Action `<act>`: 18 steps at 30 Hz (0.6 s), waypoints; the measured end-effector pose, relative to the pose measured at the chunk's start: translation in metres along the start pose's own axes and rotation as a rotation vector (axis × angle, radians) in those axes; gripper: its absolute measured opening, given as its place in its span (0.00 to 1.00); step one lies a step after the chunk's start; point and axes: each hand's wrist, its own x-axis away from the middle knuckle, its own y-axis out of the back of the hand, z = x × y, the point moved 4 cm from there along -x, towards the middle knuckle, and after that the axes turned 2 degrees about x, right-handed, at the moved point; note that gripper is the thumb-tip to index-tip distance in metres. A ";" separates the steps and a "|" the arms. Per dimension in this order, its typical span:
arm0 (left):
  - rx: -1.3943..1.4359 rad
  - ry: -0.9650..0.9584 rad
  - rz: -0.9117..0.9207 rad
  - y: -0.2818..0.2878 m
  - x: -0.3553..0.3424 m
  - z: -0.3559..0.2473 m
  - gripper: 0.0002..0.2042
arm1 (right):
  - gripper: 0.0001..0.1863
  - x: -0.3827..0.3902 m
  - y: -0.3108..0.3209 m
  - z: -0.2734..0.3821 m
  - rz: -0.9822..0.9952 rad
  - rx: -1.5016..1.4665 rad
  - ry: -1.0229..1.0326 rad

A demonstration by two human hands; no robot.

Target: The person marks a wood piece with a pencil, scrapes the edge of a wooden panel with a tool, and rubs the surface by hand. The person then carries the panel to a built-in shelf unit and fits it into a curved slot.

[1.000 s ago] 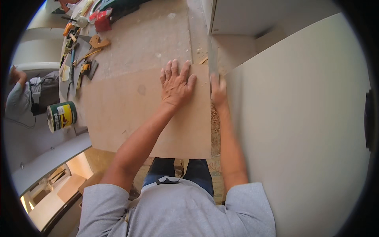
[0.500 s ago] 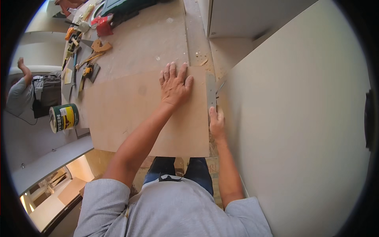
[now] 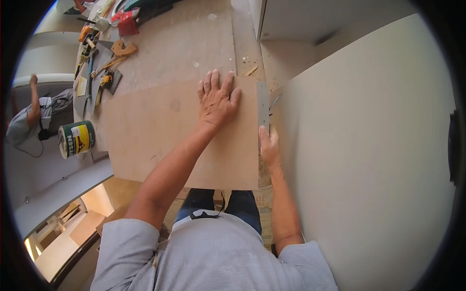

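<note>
A thin light-brown wooden board lies flat across the near end of the work table. My left hand presses on its top near the far right corner, palm down and fingers spread. Along the board's right edge sits a long grey metal hand plane, turned on its side, with a blade-like piece slanting out to the right. My right hand is closed around its near end, thumb on the upper side. The fingers beneath are partly hidden.
A large pale panel stands close on my right. At the left are a green paint can, a tape measure and several tools. Wood shavings lie beyond the board. Another person is at the far left.
My right hand and the plane have slid slightly forward along the board's edge. My left hand stays in place on the board. The other person's arm has shifted. The view has tilted a little.
</note>
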 end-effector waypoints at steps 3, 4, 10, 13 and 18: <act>0.012 -0.009 -0.001 -0.007 0.004 -0.003 0.29 | 0.24 -0.008 0.002 -0.007 -0.019 -0.028 -0.024; 0.014 -0.012 0.015 -0.007 0.004 -0.005 0.29 | 0.24 -0.018 0.000 -0.010 -0.046 -0.033 -0.055; 0.043 -0.043 0.007 -0.005 0.002 -0.022 0.29 | 0.28 -0.135 0.003 0.021 0.000 0.027 -0.062; 0.034 -0.052 -0.003 -0.006 0.001 -0.024 0.29 | 0.28 -0.086 0.012 0.006 -0.075 0.201 -0.150; 0.033 -0.015 -0.001 0.000 0.003 -0.003 0.29 | 0.24 0.101 0.027 -0.038 -0.020 0.148 -0.126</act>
